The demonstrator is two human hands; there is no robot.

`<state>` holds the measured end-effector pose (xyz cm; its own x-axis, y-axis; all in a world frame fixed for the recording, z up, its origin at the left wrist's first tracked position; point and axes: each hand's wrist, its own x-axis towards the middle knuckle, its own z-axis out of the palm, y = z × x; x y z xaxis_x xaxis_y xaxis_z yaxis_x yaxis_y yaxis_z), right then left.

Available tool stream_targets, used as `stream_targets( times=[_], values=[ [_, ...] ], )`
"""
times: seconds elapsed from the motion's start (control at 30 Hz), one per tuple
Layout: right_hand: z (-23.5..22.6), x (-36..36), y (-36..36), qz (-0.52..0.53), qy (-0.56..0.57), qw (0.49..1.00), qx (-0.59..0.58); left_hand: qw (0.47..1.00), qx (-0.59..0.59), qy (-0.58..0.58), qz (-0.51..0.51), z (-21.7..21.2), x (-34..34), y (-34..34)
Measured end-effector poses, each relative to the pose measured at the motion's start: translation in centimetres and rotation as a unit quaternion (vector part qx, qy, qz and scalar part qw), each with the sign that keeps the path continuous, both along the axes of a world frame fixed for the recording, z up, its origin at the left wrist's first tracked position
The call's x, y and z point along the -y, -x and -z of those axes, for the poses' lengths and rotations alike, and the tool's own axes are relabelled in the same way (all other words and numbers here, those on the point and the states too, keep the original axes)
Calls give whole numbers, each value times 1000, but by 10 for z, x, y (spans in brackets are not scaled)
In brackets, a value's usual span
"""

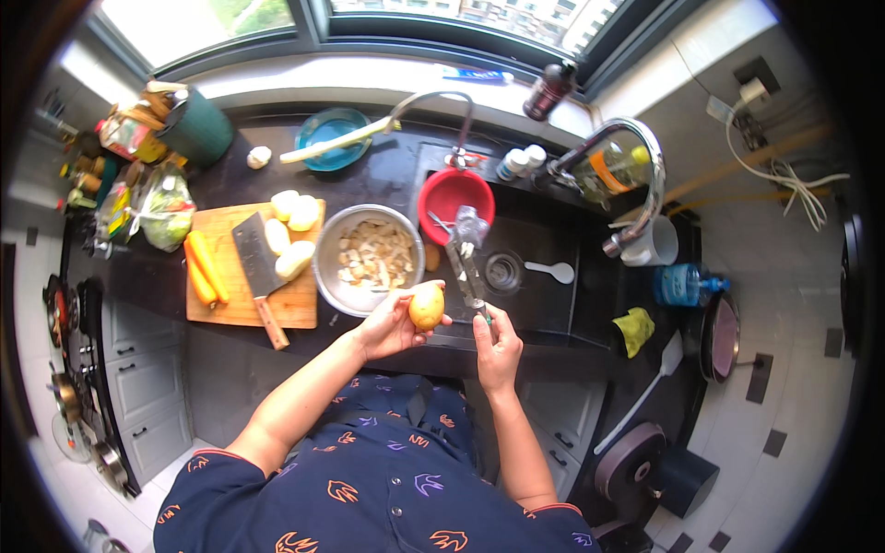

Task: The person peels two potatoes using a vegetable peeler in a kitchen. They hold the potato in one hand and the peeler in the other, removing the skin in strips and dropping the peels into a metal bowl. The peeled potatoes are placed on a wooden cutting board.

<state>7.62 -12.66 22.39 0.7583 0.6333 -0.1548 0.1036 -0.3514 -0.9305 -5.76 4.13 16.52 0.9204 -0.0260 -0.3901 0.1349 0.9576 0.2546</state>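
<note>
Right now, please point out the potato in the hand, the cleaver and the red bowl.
potato point(427, 307), head view, middle of its skin.
cleaver point(253, 252), head view, flat of the blade.
red bowl point(449, 191), head view, inner wall.

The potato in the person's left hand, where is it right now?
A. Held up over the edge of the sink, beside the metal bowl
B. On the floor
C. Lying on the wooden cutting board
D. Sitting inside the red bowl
A: the left hand grips the potato in the air at the sink edge, just right of the metal bowl, with the right hand holding a peeler next to it.
</note>
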Motion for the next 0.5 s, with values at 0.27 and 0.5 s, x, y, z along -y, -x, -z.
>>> stream_targets(
  times=[0.27,0.5],
  values=[
    [4,-38,53,-167,11,985,32,984,-36,-36,-169,-18,-27,71],
    [-7,-55,65,-266,-30,949,165,941,-123,-152,-275,-2,-5,81]
  ],
)
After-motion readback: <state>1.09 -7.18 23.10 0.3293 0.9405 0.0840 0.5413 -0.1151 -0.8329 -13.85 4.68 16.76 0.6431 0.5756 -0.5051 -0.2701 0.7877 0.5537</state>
